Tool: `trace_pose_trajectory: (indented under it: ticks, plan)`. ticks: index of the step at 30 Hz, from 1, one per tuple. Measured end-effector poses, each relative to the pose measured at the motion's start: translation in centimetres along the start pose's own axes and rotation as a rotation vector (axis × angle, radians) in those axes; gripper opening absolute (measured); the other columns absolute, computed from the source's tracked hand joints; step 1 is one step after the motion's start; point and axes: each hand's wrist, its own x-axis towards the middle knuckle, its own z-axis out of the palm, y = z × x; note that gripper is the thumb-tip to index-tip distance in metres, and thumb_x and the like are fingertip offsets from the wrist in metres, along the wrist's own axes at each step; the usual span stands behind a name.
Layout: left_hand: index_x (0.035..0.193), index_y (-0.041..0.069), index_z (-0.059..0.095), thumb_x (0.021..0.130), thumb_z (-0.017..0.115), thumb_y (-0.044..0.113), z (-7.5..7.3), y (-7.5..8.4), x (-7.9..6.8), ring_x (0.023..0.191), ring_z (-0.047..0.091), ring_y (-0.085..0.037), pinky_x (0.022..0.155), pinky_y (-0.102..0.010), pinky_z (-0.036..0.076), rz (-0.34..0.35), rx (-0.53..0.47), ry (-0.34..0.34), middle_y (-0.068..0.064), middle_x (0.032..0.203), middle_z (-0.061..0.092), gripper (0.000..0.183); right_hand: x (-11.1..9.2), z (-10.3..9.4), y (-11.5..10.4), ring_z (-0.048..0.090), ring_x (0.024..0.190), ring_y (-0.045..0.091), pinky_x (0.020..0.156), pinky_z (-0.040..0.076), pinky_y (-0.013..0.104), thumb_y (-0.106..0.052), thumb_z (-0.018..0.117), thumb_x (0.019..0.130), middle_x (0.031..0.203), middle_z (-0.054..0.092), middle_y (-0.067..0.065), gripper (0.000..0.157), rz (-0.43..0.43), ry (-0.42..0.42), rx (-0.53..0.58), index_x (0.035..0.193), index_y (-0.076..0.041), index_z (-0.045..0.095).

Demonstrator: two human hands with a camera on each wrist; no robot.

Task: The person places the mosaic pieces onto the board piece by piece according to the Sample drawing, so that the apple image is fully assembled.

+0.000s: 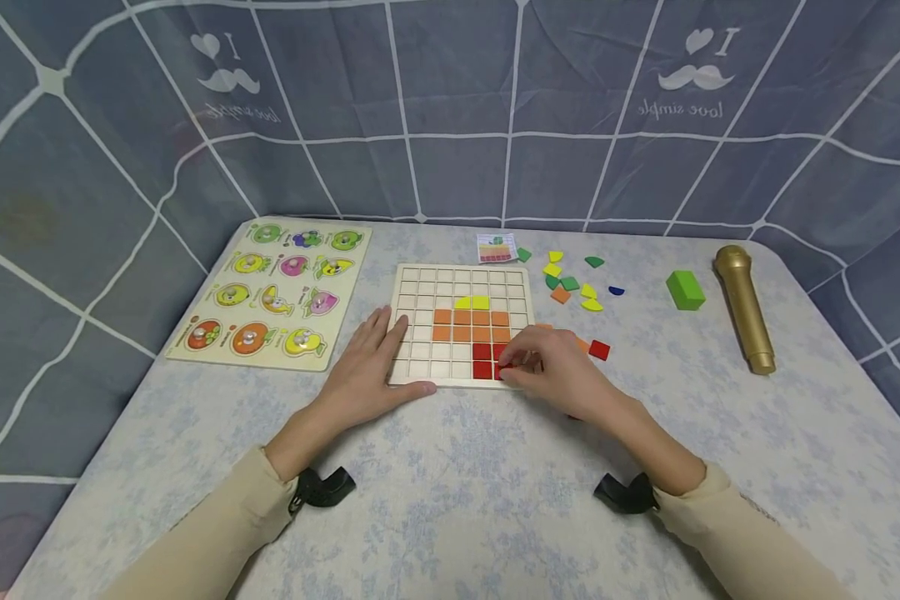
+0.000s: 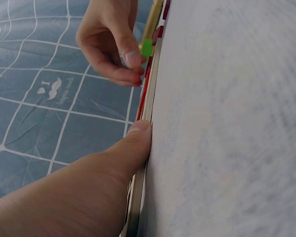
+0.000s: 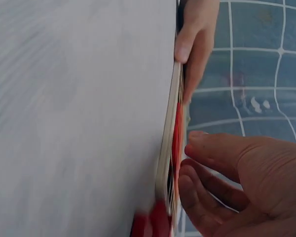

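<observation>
1. Cream fruit puzzle board [image 1: 261, 278] lies on the worktop [image 1: 480, 467] at far left, its knobbed fruit pieces in four rows of three.
2. The left hand [image 1: 366, 371] rests on the left side of the wooden grid board [image 1: 441, 368], its fingers straight and slightly apart, the thumb spread along the near edge.
3. Within the grid, curve-edged yellow tiles [image 1: 480, 302] sit above two rows of orange tiles [image 1: 481, 318]; red tiles [image 1: 482, 351] fill cells at the near right corner.
4. A small printed pattern card [image 1: 497, 247] lies just behind the board.
5. The right hand [image 1: 558, 367] is over that red corner, its fingers curled and the thumb tip close to them. Whether they pinch a tile or merely touch one, I cannot tell.
6. Loose green, yellow, orange and blue pieces [image 1: 569, 283] are scattered right of the board, with a red square tile [image 1: 599, 350] near the right hand.
7. Farther right stands a green block [image 1: 686, 290], then a gold microphone [image 1: 746, 312] lying lengthwise.
</observation>
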Motion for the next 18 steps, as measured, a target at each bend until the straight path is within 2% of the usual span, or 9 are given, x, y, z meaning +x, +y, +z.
trace_pose_trajectory:
  ticks: [3,6,11,18]
  plan:
    - [0.167,0.004,0.024,0.088,0.076,0.063,0.0,0.1,0.0,0.165,0.005,-0.039,0.133,-0.056,0.012,0.002,0.001,0.002,-0.022,0.176,0.009,0.112,-0.9,-1.0,1.0,0.063,0.075,0.011,0.069,0.056,0.028,-0.011,0.085,0.089,0.091,0.071,-0.007,0.011,0.027,0.007,-0.012,0.097,-0.016,0.08]
    - [0.167,0.004,0.024,0.088,0.076,0.062,0.0,0.1,0.0,0.164,0.005,-0.039,0.133,-0.056,0.012,0.005,0.003,0.002,-0.022,0.176,0.009,0.112,-1.8,-2.1,2.0,0.066,0.078,0.011,0.072,0.058,0.029,-0.01,0.085,0.09,0.092,0.072,-0.005,0.012,0.07,0.024,-0.043,0.1,-0.014,0.08]
    - [0.168,0.004,0.024,0.088,0.076,0.063,0.0,0.0,-0.1,0.165,0.005,-0.038,0.133,-0.056,0.012,0.006,0.007,0.004,-0.022,0.176,0.009,0.112,-3.0,-3.7,3.4,0.068,0.087,0.017,0.08,0.06,0.039,-0.012,0.086,0.089,0.098,0.075,0.0,0.018,0.132,0.051,-0.122,0.105,-0.012,0.081]
    - [0.167,0.003,0.025,0.088,0.076,0.062,-0.1,0.1,-0.1,0.164,0.006,-0.039,0.133,-0.056,0.012,0.01,0.006,0.006,-0.023,0.176,0.009,0.111,-3.7,-4.8,4.8,0.067,0.09,0.02,0.083,0.059,0.041,-0.002,0.08,0.089,0.104,0.076,0.004,0.024,0.111,0.008,-0.175,0.113,-0.008,0.08]
